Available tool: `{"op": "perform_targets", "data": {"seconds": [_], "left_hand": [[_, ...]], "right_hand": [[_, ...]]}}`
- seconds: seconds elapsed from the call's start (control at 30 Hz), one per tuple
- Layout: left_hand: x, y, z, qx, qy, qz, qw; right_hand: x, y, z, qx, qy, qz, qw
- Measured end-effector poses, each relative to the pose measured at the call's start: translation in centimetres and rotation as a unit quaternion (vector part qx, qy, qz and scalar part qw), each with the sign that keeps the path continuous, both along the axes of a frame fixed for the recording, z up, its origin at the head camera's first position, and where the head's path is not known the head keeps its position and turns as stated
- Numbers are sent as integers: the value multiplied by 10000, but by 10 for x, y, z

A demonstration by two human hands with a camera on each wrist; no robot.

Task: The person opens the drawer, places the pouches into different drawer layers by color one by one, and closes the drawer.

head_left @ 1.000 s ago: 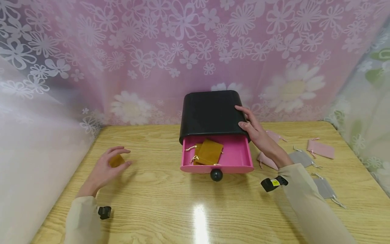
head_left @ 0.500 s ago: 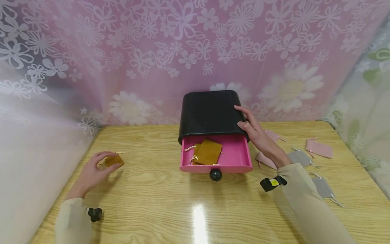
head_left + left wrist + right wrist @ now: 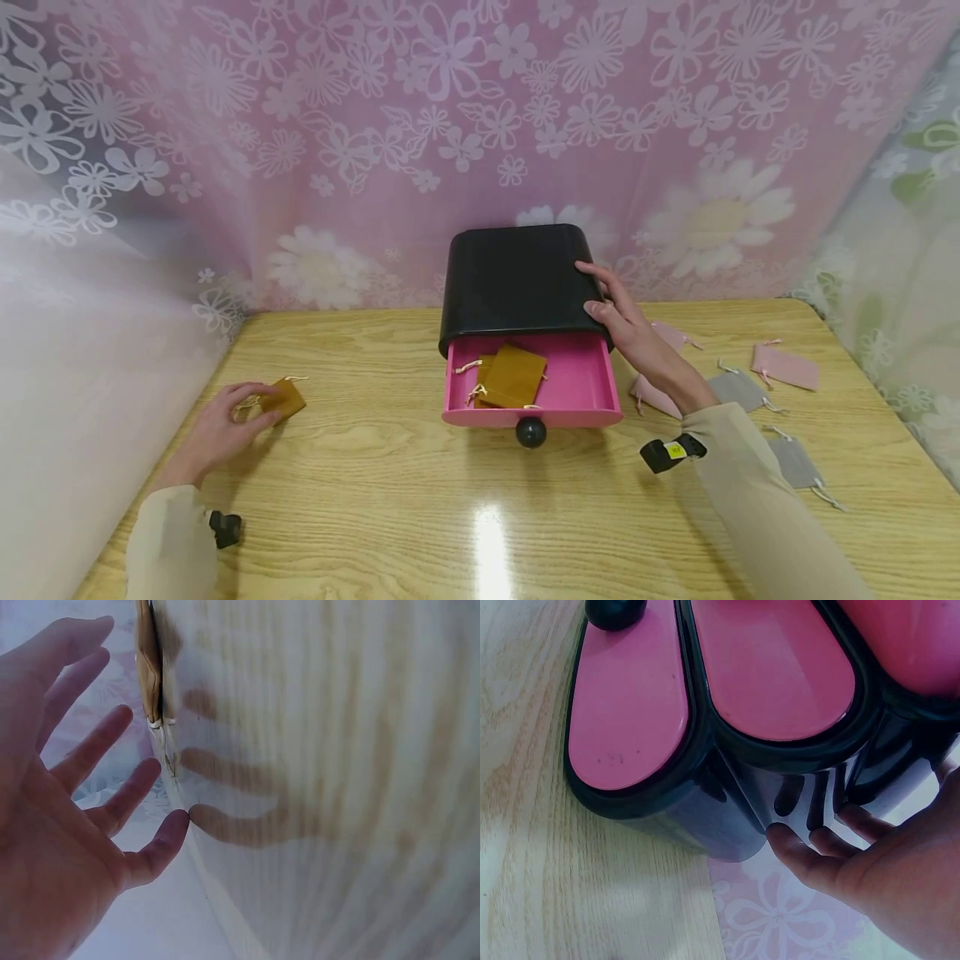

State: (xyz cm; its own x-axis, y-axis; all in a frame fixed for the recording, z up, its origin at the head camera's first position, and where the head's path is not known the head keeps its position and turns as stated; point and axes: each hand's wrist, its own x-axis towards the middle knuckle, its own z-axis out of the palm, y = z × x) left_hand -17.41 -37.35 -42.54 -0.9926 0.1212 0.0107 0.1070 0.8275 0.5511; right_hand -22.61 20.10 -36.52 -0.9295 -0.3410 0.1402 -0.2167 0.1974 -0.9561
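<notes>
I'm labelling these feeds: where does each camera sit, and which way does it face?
Head: worn on the head, facing forward and down at the table, black cabinet and open drawer; left hand, right hand and sleeves show.
Left wrist: on that wrist, looking past the left hand at the table and an ochre pouch; no other body part shows.
Right wrist: on that wrist, facing the cabinet's pink drawer fronts; only the right hand shows.
Head and right wrist share the cabinet and right hand.
</notes>
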Motion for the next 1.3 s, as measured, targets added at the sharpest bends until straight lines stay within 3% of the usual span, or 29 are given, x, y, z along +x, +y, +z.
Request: {"op": "perform_targets", "data": {"seconds": [0.57,1.3], "left_hand": [[-9,0,-3,-826,239,-302,9958],[-16,6,-1,-1204,-36,-142,9926]], "right_hand": [[0,-1,1,-40,37,0,10000],[0,0,0,9,98,-5,10000]]}}
